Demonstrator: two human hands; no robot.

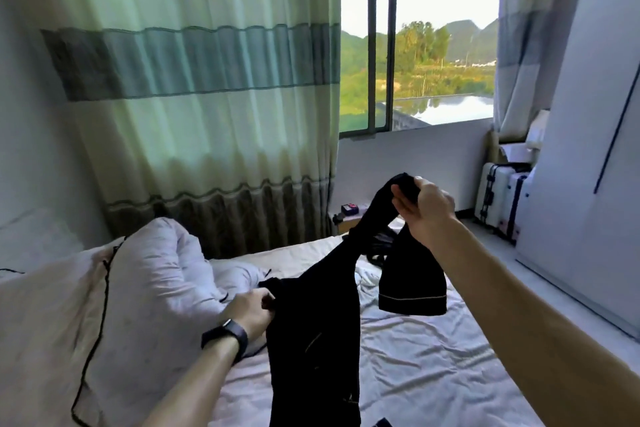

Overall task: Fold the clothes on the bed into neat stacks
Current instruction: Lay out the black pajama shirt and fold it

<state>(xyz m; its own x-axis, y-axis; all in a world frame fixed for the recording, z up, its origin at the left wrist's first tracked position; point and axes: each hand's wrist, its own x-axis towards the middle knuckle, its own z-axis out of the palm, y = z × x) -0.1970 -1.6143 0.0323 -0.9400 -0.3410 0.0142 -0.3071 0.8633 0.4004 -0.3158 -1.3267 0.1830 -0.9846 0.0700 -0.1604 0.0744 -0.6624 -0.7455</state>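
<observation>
I see black trousers (311, 340) held up over white bed sheet (433, 357). Right hand (429, 208) raised, fingers curled round one end. Left hand (251, 308) lower, pinching edge, beside duvet (149, 270).

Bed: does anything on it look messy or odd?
Yes. The white duvet is heaped at the left, and the black garment, gripped by the left hand and right hand, hangs twisted and unfolded.

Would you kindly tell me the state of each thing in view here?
Black fabric garment: unfolded, held up, hanging.
Left hand: grips the garment's edge.
Right hand: holds one end raised.
Striped green curtain: drawn over the window's left part.
White quilt: bunched up.
White bed sheet: wrinkled.
White hard suitcase: standing upright.
</observation>
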